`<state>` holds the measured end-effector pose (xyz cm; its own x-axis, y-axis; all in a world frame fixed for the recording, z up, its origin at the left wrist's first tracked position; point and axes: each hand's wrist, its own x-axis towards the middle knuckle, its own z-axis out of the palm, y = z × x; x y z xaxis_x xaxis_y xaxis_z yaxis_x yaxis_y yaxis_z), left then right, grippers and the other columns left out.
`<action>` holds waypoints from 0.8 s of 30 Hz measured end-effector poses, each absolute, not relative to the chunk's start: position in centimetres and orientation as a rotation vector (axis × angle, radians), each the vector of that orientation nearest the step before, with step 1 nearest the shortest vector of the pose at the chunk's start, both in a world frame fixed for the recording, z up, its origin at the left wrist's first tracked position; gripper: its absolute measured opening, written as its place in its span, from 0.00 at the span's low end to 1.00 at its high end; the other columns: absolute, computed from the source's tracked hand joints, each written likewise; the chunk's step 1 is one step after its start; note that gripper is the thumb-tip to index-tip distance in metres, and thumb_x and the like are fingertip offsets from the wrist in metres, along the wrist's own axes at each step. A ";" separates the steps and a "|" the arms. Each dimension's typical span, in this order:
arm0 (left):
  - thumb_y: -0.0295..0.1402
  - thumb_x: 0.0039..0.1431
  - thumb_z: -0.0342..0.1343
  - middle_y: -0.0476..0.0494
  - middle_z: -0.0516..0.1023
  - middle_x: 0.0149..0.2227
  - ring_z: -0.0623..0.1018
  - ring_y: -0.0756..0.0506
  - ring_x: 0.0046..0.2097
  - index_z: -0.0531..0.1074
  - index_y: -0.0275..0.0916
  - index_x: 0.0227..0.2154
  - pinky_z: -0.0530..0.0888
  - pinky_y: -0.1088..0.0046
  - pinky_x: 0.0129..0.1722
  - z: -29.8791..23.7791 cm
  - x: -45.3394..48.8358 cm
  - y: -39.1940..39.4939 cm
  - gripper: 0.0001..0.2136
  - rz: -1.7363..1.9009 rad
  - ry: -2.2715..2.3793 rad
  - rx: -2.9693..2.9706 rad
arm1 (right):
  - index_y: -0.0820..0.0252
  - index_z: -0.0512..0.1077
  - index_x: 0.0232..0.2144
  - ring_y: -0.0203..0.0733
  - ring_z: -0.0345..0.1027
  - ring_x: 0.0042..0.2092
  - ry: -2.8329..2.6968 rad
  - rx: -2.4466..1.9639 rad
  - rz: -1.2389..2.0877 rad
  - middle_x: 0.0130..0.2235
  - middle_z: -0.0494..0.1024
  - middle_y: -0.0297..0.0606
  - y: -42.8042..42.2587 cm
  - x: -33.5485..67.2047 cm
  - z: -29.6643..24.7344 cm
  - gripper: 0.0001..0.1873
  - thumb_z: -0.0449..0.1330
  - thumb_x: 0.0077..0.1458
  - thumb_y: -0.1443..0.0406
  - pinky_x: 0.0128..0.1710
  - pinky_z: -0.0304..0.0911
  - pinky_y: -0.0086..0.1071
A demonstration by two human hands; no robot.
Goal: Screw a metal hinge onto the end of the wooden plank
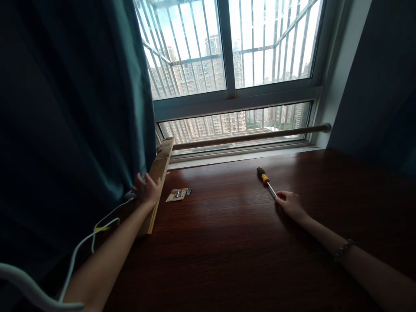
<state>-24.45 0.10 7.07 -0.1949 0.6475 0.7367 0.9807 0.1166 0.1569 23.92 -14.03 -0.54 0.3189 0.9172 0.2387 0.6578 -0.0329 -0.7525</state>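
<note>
My right hand (pixel 291 205) pinches the shaft end of a screwdriver (pixel 265 178), whose black and orange handle points away from me toward the window. On the left, my left hand (pixel 147 190) rests at a long wooden board (pixel 160 168), fingers spread over its top. Between the hands, nearer the left one, a small metal hinge (pixel 177 194) lies on a piece of tan card or wood. Several screws (pixel 189 191) lie beside it.
The dark red-brown wooden tabletop (pixel 208 251) reaches to the window sill. A horizontal rail (pixel 250 138) crosses the window low down. A blue curtain (pixel 130 108) hangs at the left, with white cables (pixel 73 260) below it.
</note>
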 end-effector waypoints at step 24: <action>0.37 0.59 0.43 0.44 0.75 0.28 0.75 0.45 0.31 0.64 0.38 0.37 0.67 0.71 0.30 4.0 -7.0 -9.9 0.09 -0.552 -1.481 -2.414 | 0.65 0.76 0.32 0.28 0.57 0.22 -0.796 -0.813 1.741 0.24 0.68 0.36 -19.2 18.1 2.6 0.24 0.62 0.42 0.49 0.18 0.53 0.22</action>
<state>-6.99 -9.93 3.98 0.4097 0.7962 0.4451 0.8934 -0.4490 -0.0191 18.10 -19.25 2.61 -0.2599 0.9535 -0.1525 -0.5085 -0.2695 -0.8178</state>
